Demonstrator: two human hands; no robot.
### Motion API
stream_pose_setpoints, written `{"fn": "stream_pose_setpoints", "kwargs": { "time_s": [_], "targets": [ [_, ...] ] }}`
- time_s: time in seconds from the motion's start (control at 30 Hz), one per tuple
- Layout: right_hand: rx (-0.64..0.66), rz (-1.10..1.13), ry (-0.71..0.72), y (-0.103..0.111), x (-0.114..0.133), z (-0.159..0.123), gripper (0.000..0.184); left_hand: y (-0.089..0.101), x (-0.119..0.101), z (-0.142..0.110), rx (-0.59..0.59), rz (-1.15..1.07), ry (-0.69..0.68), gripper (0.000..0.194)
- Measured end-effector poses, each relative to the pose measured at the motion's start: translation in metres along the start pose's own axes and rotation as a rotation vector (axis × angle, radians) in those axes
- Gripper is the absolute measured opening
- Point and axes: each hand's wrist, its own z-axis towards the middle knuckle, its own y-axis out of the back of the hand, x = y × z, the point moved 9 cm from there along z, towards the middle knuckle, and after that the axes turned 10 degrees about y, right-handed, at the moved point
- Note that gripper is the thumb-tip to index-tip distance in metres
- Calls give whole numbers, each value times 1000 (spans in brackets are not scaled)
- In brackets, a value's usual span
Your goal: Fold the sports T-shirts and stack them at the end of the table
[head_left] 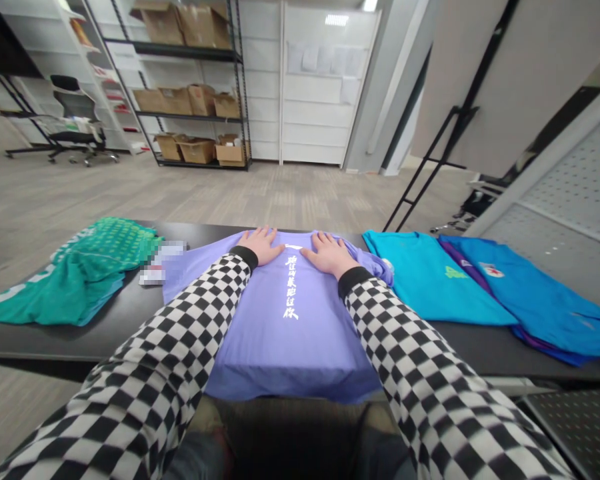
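Observation:
A lavender T-shirt [260, 327] lies spread in front of me, its lower hem hanging over the table's near edge. White vertical lettering runs down its middle. My left hand [263, 245] rests flat on the shirt's upper left part, fingers spread. On the upper right part my right hand [326, 252] lies flat too, its fingers apart. Neither hand grips the cloth. The shirt's right sleeve looks bunched beside my right wrist.
The dark table [130, 313] also bears a crumpled green shirt [80, 280] at left, a turquoise folded shirt [430, 280] at right and a blue shirt [540, 293] beyond it. Behind stand a shelf rack [190, 50] with cardboard boxes and an office chair [75, 110].

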Motion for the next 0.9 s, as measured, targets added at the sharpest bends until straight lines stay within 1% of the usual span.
{"fn": "stream_pose_setpoints", "kwargs": {
  "time_s": [0.07, 0.1, 0.17, 0.2, 0.23, 0.27, 0.3, 0.33, 0.37, 0.43, 0.5, 0.57, 0.63, 0.7, 0.8, 0.87, 0.9],
  "targets": [
    [-43, 28, 3, 12, 2, -5, 88, 10, -6, -6, -52, 20, 24, 96],
    [-94, 31, 15, 24, 3, -10, 84, 16, -12, -12, -87, 22, 9, 96],
    [-249, 15, 52, 60, 4, -28, 73, 25, -32, -26, -131, -9, -89, 93],
    [-335, 4, 62, 81, 1, -40, 67, 25, -44, -34, -121, -32, -166, 91],
    [-408, -3, 51, 100, -5, -55, 61, 22, -55, -41, -84, -48, -241, 88],
    [-452, -3, 9, 116, -16, -70, 56, 15, -65, -48, -33, -56, -304, 86],
    [-463, -6, -63, 127, -30, -84, 51, 7, -73, -52, 18, -55, -349, 85],
    [-428, -14, -137, 131, -45, -96, 46, 0, -78, -54, 60, -51, -374, 85],
    [-361, -17, -198, 130, -60, -106, 42, -7, -81, -53, 89, -47, -381, 85],
    [-174, 12, -252, 113, -82, -117, 35, -16, -83, -48, 105, -49, -378, 87],
    [-8, 90, -244, 89, -93, -120, 28, -18, -83, -42, 97, -53, -382, 89],
    [68, 160, -214, 75, -98, -117, 19, -19, -82, -39, 93, -47, -382, 91],
    [71, 188, -185, 73, -102, -111, 11, -19, -81, -38, 97, -37, -377, 92],
    [31, 181, -160, 82, -107, -104, 8, -19, -81, -37, 101, -24, -373, 92],
    [-38, 179, -166, 97, -123, -99, 13, -19, -81, -32, 95, -10, -371, 93],
    [-71, 231, -160, 100, -133, -98, 20, -18, -79, -24, 80, -7, -360, 92],
    [-108, 221, -139, 104, -137, -99, 25, -17, -78, -21, 70, -7, -356, 91]
  ]
}}
